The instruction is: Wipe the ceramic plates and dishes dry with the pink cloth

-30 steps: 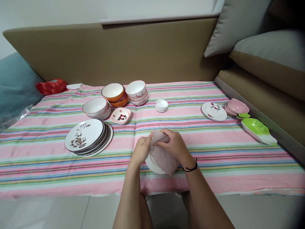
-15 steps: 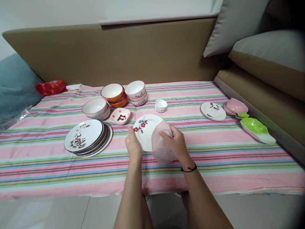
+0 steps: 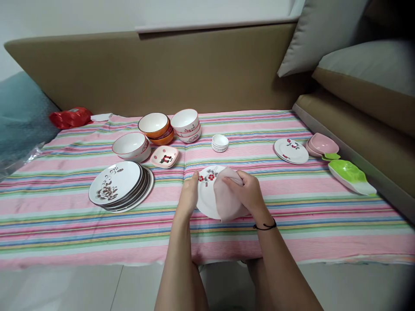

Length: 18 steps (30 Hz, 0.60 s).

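Observation:
A white plate with red flowers and grey leaves is between my hands, above the striped cloth. My left hand grips its left rim, thumb up along the edge. A pale pink wiping cloth covers the plate's right part. Through that cloth my right hand pinches the right rim, thumb on the upper face; its other fingers are hidden underneath. Nearest beyond the plate are a stack of small white dishes and a square pink dish with a cat picture.
Stacked brown-flowered plates stand left, below white bowls, orange bowls and more white bowls. At right lie flowered plates, pink bowls and a green leaf-shaped dish. A sofa back closes the far side.
Both hands have moved right and slightly toward me with the plate. The plate has turned a little, and the wiping cloth lies differently over its right side.

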Tool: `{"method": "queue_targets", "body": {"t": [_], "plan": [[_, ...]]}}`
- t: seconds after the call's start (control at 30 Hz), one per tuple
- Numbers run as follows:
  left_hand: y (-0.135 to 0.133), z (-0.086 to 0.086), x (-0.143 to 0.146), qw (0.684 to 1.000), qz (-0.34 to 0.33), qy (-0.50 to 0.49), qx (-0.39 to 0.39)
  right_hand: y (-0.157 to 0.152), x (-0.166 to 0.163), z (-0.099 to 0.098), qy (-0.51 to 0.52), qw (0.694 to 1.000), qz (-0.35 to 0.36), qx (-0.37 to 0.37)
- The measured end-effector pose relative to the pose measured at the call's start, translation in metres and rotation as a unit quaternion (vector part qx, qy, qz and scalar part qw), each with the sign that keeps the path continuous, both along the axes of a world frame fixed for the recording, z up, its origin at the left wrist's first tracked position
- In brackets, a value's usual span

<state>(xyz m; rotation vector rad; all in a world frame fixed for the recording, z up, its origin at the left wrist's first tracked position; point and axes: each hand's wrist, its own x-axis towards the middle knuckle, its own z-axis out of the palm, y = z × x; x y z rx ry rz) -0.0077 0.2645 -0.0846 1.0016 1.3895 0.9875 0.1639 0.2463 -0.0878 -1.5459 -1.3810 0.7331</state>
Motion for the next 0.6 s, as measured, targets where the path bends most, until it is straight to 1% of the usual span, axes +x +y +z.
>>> {"method": "queue_targets", "body": {"t": [0.13, 0.23, 0.33, 0.43, 0.53, 0.6], "plan": [[-0.003, -0.001, -0.004, 0.996, -0.089, 0.024, -0.018, 0.0, 0.004, -0.001, -0.053, 0.998, 0.034, 0.008], [-0.005, 0.001, -0.005, 0.99, -0.132, 0.024, -0.029, 0.0, 0.006, 0.0, -0.093, 0.993, 0.068, 0.017], [-0.007, 0.003, -0.004, 0.984, -0.17, 0.035, -0.045, -0.001, 0.007, 0.001, -0.116, 0.985, 0.122, 0.018], [-0.009, 0.006, -0.002, 0.974, -0.222, 0.017, -0.045, -0.003, 0.002, 0.001, -0.125, 0.976, 0.179, 0.005], [-0.01, 0.009, -0.001, 0.969, -0.243, -0.017, -0.041, -0.003, -0.004, 0.001, -0.151, 0.967, 0.207, 0.005], [-0.011, 0.01, -0.001, 0.973, -0.227, -0.009, -0.048, -0.003, -0.007, 0.002, -0.157, 0.967, 0.203, 0.007]]}}
